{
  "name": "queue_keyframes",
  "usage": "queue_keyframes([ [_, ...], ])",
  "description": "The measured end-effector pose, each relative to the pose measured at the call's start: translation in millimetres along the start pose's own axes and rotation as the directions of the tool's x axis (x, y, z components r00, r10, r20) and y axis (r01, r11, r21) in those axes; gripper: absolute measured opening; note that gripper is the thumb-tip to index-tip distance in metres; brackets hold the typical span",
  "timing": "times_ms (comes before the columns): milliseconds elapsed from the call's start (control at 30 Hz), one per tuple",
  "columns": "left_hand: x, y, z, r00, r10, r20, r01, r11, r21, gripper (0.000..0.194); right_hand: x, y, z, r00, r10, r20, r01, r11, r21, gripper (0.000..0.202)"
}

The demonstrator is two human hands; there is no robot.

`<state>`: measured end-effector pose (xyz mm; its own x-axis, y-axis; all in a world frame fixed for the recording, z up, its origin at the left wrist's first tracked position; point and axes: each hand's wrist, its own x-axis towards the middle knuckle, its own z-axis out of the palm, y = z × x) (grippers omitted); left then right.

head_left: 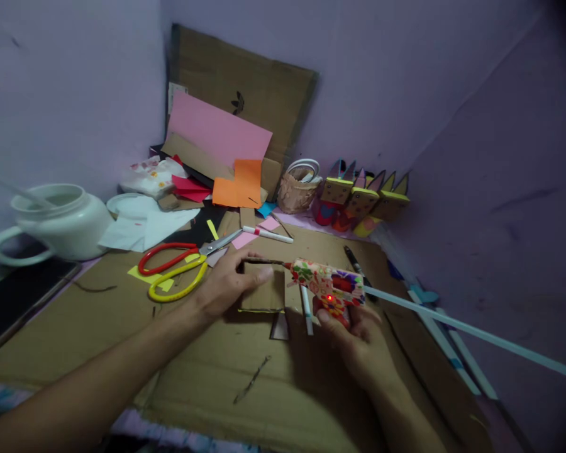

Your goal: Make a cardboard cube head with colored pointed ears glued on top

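My right hand (pixel 361 340) is closed round the handle of a flower-patterned glue gun (pixel 318 280), whose red light is lit. A long pale glue stick (pixel 453 324) runs out of its back towards the right edge. The nozzle points left and meets the dark upper edge of a small cardboard piece (pixel 264 292). My left hand (pixel 231 283) pinches that piece at its left side, thumb on the front face. Under and beside the gun lie a white marker (pixel 306 311) and a small greyish paper scrap (pixel 279 327).
Scissors (pixel 179 267) with red and yellow handles lie left of my hand. A white pot (pixel 59 220) and a dark phone-like slab (pixel 19 302) stand further left. Coloured paper (pixel 238 185), a basket (pixel 299 189) and eared paper figures (pixel 358 195) line the back, on a cardboard sheet (pixel 193 377).
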<state>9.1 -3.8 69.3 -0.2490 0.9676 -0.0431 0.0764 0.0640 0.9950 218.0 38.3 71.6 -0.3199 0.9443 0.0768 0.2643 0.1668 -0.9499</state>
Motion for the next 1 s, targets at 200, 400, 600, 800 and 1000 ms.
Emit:
queue_keyframes([
  [200, -5, 12, 1.6, 0.997, -0.063, 0.037, 0.059, 0.993, 0.107, 0.056, 0, 9, -2, 0.999, -0.039, -0.014, 0.039, 0.999, 0.012, 0.025],
  [400, -6, 10, 1.9, 0.999, 0.043, -0.008, -0.041, 0.983, 0.181, 0.038, 0, 3, -2, 1.000, 0.015, -0.005, -0.015, 0.999, -0.036, 0.028],
  [600, -7, 9, 0.0, 0.997, 0.048, -0.054, -0.034, 0.970, 0.241, 0.043, 0, 10, -6, 1.000, -0.010, -0.012, 0.009, 0.992, -0.127, 0.032],
  [800, -10, 15, 4.6, 0.996, 0.084, -0.039, -0.071, 0.960, 0.269, 0.035, 0, 14, -8, 0.993, -0.074, 0.087, 0.093, 0.968, -0.232, 0.024],
  [1000, -13, 14, 6.4, 0.991, 0.106, -0.077, -0.066, 0.911, 0.407, 0.038, 0, 14, -8, 0.988, -0.114, 0.103, 0.137, 0.956, -0.259, 0.021],
])
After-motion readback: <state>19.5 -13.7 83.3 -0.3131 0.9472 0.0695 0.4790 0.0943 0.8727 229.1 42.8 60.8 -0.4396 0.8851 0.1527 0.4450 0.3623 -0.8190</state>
